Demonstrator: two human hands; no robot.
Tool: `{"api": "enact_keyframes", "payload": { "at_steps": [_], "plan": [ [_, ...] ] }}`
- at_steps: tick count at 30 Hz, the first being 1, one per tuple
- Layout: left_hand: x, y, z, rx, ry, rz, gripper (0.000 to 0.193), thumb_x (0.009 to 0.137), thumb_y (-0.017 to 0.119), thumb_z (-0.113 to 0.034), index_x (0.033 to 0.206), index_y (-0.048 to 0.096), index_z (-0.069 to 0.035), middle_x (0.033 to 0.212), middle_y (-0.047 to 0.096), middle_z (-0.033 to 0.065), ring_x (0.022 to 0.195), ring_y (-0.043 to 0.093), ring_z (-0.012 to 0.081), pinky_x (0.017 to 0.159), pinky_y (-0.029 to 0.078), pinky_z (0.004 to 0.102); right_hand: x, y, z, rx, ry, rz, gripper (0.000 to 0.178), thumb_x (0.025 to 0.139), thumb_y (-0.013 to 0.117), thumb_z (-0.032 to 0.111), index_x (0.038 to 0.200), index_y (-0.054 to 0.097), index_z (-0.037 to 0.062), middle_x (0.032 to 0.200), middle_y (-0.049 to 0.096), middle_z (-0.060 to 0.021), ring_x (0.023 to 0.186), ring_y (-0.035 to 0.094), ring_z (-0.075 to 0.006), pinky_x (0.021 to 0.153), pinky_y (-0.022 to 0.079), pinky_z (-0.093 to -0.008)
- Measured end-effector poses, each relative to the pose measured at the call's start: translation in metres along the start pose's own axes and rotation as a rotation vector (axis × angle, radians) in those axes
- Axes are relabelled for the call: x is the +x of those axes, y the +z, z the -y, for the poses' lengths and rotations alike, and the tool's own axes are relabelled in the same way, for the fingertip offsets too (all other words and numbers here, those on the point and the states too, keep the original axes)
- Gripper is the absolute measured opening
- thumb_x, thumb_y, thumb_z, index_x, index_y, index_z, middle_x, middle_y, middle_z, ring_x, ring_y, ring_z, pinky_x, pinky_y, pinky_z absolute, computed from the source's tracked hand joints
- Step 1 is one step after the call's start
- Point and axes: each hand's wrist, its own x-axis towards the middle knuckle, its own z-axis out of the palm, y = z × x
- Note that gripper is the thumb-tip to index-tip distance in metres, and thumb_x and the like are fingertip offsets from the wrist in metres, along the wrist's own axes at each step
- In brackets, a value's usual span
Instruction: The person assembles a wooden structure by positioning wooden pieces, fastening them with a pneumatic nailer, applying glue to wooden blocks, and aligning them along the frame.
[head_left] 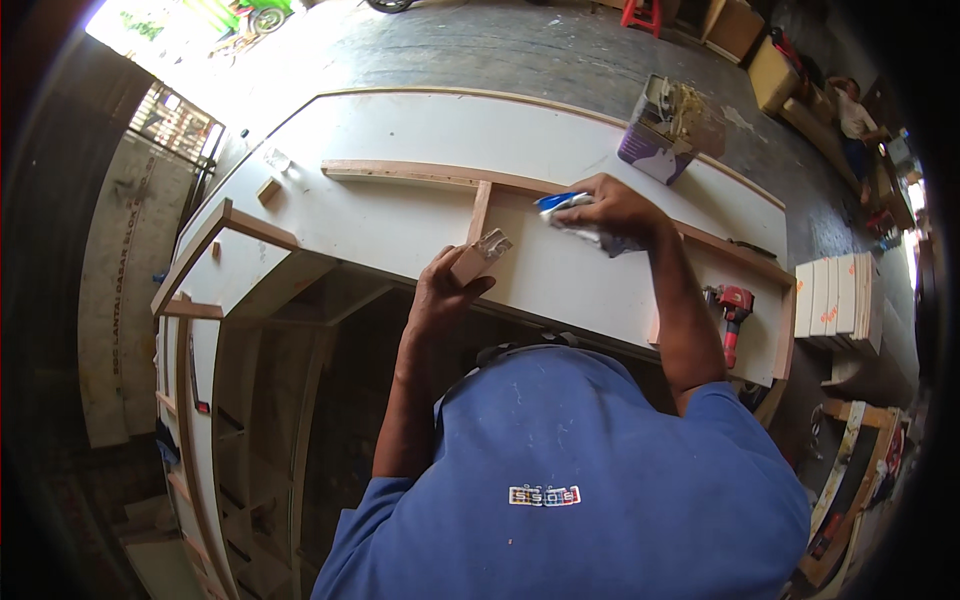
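My left hand (437, 292) grips a short wooden block (470, 265) above the near edge of a white board (400, 228). A whitish, glue-like smear (491, 243) covers the block's far end. In my right hand (622, 208) is a crumpled blue-and-white packet (556, 205), held over the board to the right of the block; it is slightly blurred and its opening cannot be made out. Beneath the hands, a long curved wooden strip (400, 172) runs along the board, with a short cross strip (480, 208) joining it beside the block.
A red cordless power tool (735, 312) lies on the board's right part. An open container with a purple side (655, 145) stands at the far edge. Further left sit a small wooden block (268, 191) and a clear plastic piece (277, 158). Pale stacked panels (835, 295) stand right; another person (855, 118) sits beyond.
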Motion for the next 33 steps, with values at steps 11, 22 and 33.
{"api": "enact_keyframes", "payload": {
  "at_steps": [11,22,33],
  "plan": [
    [0.011,-0.097,0.053,0.361,-0.319,-0.513,0.042,0.087,0.076,-0.028,0.111,0.06,0.002,0.096,0.072,0.0196,0.096,0.07,0.0327,0.087,0.053,0.0424,0.107,-0.105,-0.154,-0.944,0.165,-0.422,0.023,0.091,0.065,0.026,0.107,0.07,0.0094,0.106,0.071,-0.0232,0.103,0.068,-0.0424,0.088,0.052,-0.0538],
    [0.159,-0.279,0.207,0.736,-0.43,-0.561,0.05,0.088,0.074,-0.029,0.119,0.049,0.001,0.121,0.055,0.025,0.113,0.059,0.0456,0.097,0.049,0.0531,0.201,-0.069,-0.166,-1.177,0.266,-0.614,0.043,0.085,0.067,0.014,0.128,0.067,0.0145,0.117,0.064,-0.0161,0.116,0.059,-0.0376,0.099,0.047,-0.0484],
    [0.234,-0.364,0.271,0.806,-0.554,-0.465,0.044,0.085,0.072,-0.016,0.118,0.05,0.001,0.119,0.053,0.0232,0.113,0.058,0.042,0.095,0.052,0.0509,0.379,0.136,-0.015,-0.8,0.057,-0.403,0.054,0.081,0.078,0.017,0.132,0.062,0.0084,0.131,0.059,-0.0158,0.124,0.055,-0.0358,0.109,0.045,-0.0439]
  ]
}}
